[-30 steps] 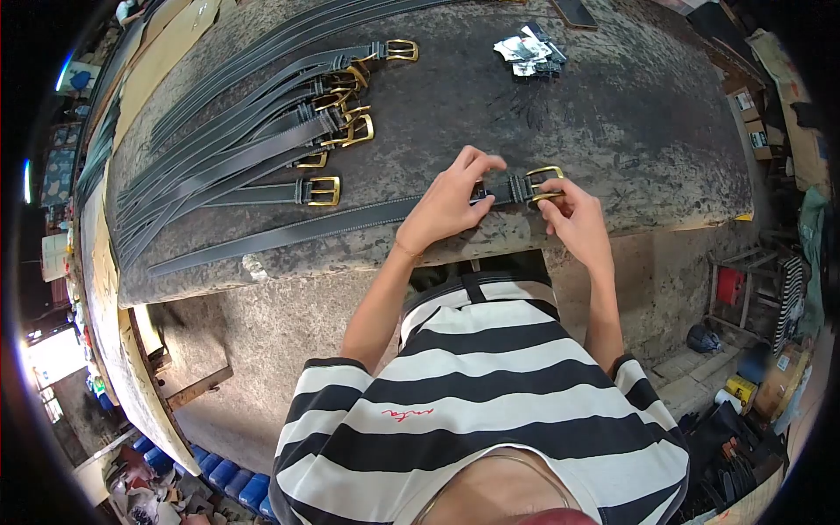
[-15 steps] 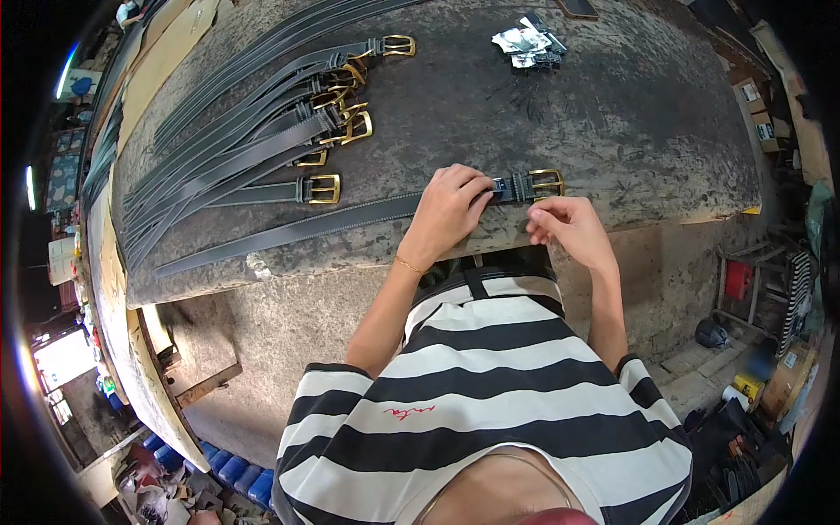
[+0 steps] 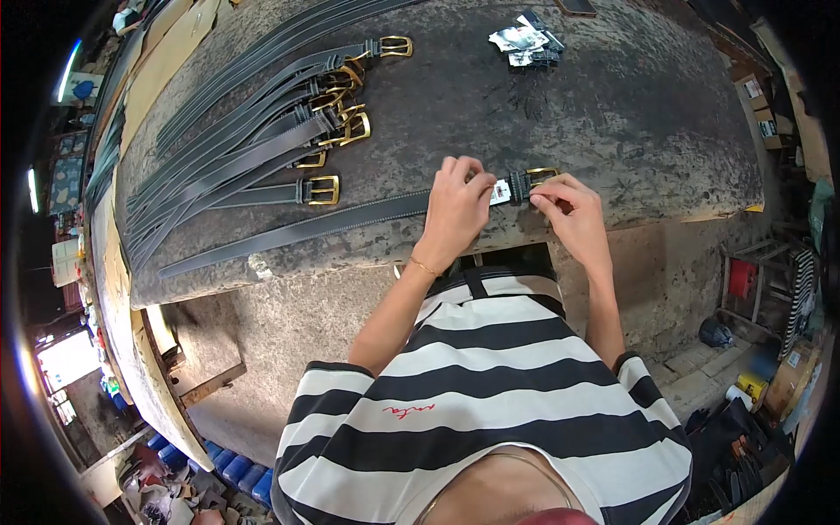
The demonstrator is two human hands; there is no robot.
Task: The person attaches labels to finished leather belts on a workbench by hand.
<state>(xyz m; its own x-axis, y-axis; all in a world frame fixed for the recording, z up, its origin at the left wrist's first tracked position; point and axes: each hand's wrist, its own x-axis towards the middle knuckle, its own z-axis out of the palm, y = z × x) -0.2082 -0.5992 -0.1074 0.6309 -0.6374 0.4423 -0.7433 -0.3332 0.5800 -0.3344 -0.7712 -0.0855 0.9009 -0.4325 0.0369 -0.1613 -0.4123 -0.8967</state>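
A dark leather belt point(image 3: 350, 219) with pale edge stitching lies along the front of the worktable. Its gold buckle point(image 3: 542, 173) is at the right end, partly covered by my right hand. My left hand point(image 3: 459, 206) rests over the belt, fingers curled, at the left edge of a small white tag point(image 3: 500, 192) beside the belt loops. It appears to pinch that tag, though the fingertips are partly hidden. My right hand point(image 3: 575, 214) has thumb and forefinger pressed together just below the buckle; whatever is between them is too small to make out.
Several dark belts point(image 3: 254, 144) with gold buckles lie heaped on the left of the scuffed worktable point(image 3: 647, 131). A pile of white and silvery tags point(image 3: 525, 42) with dark strings sits at the back, near a dark flat rectangular object point(image 3: 577, 7). Blue containers point(image 3: 236, 468) stand on the floor.
The tag by my left hand now shows its white face, where it looked dark bluish before. My right hand has moved slightly up, over the buckle's lower edge.
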